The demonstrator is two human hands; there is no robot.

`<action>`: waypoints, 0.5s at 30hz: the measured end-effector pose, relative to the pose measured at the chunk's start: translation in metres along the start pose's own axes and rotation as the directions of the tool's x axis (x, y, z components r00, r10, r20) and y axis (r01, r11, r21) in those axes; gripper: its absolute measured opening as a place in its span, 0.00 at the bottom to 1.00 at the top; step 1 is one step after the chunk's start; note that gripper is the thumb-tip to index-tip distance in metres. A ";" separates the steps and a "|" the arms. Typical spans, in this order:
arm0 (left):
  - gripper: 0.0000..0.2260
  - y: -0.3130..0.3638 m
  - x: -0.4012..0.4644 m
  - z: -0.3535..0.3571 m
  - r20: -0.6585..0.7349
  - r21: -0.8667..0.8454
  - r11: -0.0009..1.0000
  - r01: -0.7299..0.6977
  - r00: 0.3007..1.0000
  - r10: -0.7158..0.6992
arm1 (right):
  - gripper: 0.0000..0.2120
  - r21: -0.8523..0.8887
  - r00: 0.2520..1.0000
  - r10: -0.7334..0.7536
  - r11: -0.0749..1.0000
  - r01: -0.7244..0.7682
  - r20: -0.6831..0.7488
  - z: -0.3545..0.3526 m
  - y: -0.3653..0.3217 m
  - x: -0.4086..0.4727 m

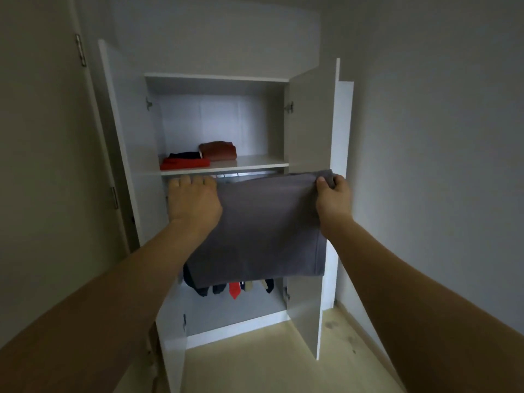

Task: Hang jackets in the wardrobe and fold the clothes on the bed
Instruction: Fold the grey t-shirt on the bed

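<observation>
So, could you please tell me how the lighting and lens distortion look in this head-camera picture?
Head view: dim, greyish light, brightest on the floor by the wardrobe; wide-angle lens bows the wardrobe doors and stretches the forearms; the folded grey garment, left hand and right hand are fairly sharp; the hanging clothes below sit in shadow.

A plain grey garment [263,222] is seen; red [184,163] and rust-brown folded clothes [218,150] at 12 o'clock; the wardrobe [306,123] is white.
</observation>
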State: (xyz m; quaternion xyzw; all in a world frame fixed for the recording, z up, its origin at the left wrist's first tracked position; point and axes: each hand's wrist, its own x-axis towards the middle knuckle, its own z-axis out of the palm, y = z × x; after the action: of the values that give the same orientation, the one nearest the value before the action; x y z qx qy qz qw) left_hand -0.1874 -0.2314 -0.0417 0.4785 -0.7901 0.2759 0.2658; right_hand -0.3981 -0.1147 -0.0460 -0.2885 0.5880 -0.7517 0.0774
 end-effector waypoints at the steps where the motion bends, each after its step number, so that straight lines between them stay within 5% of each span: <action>1: 0.15 -0.006 0.020 0.019 -0.001 0.009 1.000 0.006 1.000 -0.006 | 0.13 0.001 1.000 -0.004 1.000 0.004 0.013 0.020 0.006 0.018; 15: 0.12 -0.040 0.328 0.293 -0.143 -0.209 0.978 0.002 0.989 -0.032 | 0.11 -0.082 0.987 -0.160 0.984 0.159 -0.009 0.276 0.138 0.321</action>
State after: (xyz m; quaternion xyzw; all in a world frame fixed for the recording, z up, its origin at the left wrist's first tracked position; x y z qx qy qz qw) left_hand -0.3288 -0.6490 -0.0174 0.4333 -0.7889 0.2237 0.3739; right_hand -0.5477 -0.5333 -0.0249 -0.3316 0.5935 -0.7334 0.0004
